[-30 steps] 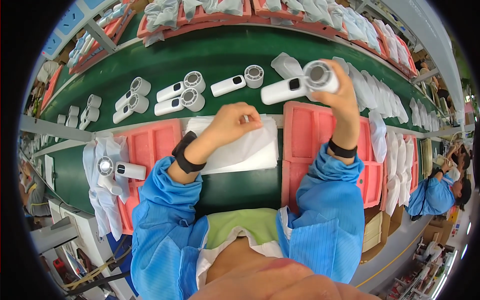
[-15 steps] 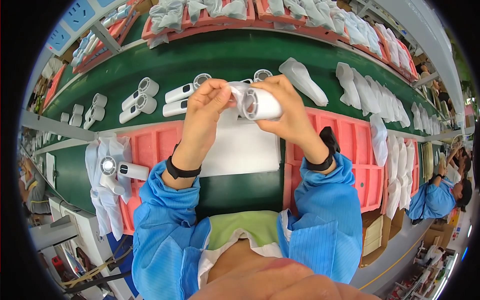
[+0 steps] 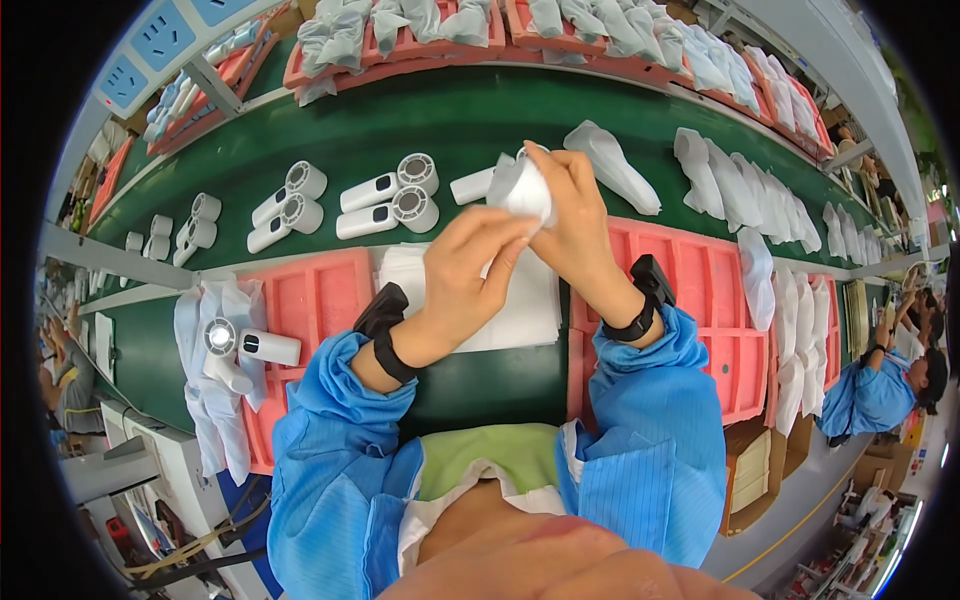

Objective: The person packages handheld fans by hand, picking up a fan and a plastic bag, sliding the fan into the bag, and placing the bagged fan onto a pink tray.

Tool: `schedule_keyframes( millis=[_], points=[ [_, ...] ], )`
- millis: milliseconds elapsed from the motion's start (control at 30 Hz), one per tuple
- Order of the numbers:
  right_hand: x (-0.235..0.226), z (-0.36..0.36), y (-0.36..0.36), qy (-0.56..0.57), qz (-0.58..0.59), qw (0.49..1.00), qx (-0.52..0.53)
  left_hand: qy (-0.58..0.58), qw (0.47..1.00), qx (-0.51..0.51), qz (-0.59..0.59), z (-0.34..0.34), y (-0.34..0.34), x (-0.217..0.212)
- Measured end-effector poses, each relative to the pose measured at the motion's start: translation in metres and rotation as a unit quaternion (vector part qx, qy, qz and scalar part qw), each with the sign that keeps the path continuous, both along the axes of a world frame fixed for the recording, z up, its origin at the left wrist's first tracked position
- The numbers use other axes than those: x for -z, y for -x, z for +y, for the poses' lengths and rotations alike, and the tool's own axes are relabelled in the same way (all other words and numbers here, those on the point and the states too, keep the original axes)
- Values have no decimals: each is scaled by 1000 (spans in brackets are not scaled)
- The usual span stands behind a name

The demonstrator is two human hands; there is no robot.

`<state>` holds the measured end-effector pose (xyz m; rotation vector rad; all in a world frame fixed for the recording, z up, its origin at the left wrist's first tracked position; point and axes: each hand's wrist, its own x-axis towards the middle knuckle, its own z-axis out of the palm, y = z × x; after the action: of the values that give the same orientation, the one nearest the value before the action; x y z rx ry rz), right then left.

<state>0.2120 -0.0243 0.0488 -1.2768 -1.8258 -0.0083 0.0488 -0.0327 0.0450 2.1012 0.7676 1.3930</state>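
A white handheld fan, mostly covered by a thin white pouch (image 3: 524,190), is held up over the middle of the bench. My right hand (image 3: 572,210) wraps round it from the right, fingers closed. My left hand (image 3: 468,272), slightly blurred, is at its lower end with thumb and fingers pinched on the pouch. Beneath my hands lies a stack of flat white pouches (image 3: 505,305). Just left of the held fan, another white fan (image 3: 470,186) is partly hidden behind it. Right of my right hand lies a fan in a pouch (image 3: 615,168).
Pairs of bare white fans (image 3: 385,200) stand along the green belt (image 3: 450,105) on the left; pouched fans (image 3: 735,185) line its right side. Pink trays (image 3: 690,290) flank the stack. Two uncovered fans (image 3: 270,347) rest on pouched ones at left. A co-worker (image 3: 880,395) sits far right.
My left hand has moved down and right, from the pouch's opening to its lower end. The fan has turned and is now mostly covered. The bare fans on the belt have shifted right.
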Motion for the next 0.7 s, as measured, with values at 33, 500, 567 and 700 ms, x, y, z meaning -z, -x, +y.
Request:
schedule_keyframes(
  millis=[33,500,567,700],
  points=[
    [4,3,-1,3,39,999,4,22,1000,-20,6,1,1,-9],
    [11,-10,9,262,181,911,-263,118,950,261,-125,36,43,-27],
    [13,-3,1,169,82,971,-147,118,969,100,-193,36,41,-30],
    [16,-8,10,110,19,993,-32,39,986,-11,-164,25,26,-15]
  ],
)
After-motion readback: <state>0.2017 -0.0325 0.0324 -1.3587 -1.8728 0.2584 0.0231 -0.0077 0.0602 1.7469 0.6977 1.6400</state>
